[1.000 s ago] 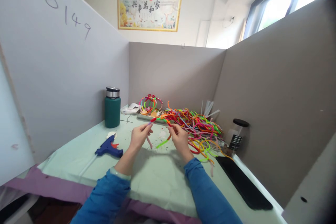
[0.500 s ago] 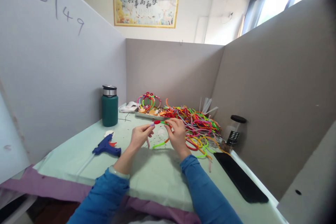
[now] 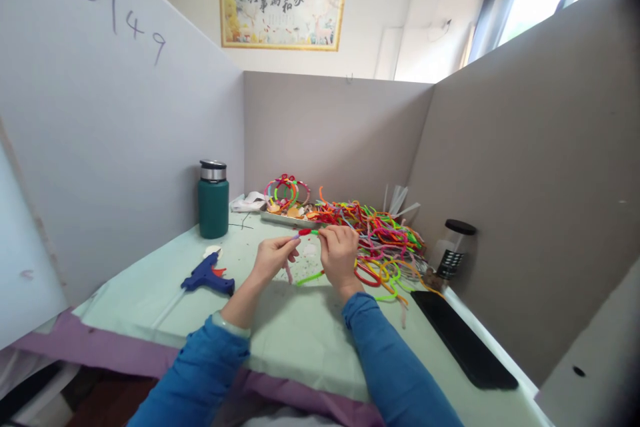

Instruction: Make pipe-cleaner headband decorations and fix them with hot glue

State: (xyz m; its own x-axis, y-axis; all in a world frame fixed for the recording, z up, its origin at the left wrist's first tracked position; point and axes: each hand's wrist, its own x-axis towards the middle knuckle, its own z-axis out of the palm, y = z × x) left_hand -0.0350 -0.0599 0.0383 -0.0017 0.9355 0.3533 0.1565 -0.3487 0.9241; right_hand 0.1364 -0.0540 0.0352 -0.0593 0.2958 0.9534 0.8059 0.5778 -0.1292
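Between my two hands, above the middle of the table, stretches a colourful fuzzy strip, apparently pipe cleaner (image 3: 305,232), with a red stretch and green beside it. My left hand (image 3: 274,257) pinches its left end, where a bit of purple shows. The fingers of my right hand (image 3: 339,252) are closed round the green side and hide the rest of that end. Below the hands, a bright green pipe cleaner piece (image 3: 310,278) and a pale pink one (image 3: 289,273) are visible; whether they join the held strip I cannot tell.
A heap of pipe cleaners (image 3: 373,230) lies behind my right hand, beside a metal tray (image 3: 285,219) with coloured rings. At left are a blue glue gun (image 3: 207,277) and green bottle (image 3: 213,207). A black phone-like slab (image 3: 463,340) and clear jar (image 3: 453,250) stand right, near the partition.
My right hand has turned, its fingers now curled more closely together over the strip. The left hand keeps its pinch. The whole view has shifted slightly.
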